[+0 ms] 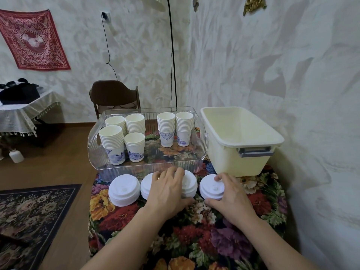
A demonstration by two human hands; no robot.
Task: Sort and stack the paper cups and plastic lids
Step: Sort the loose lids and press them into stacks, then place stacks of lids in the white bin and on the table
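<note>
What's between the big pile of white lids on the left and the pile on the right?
In the head view, two more lid stacks sit between the leftmost lid stack and the rightmost lid stack, partly covered by the left hand.

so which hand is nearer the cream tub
Right. The right hand grips the rightmost lid stack, just in front of the cream tub. The left hand rests on the middle stacks, farther to the left.

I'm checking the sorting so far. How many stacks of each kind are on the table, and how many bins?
Paper cup stacks: 6
Plastic lid stacks: 4
Clear tray: 1
Cream bin: 1
Total: 12
</note>
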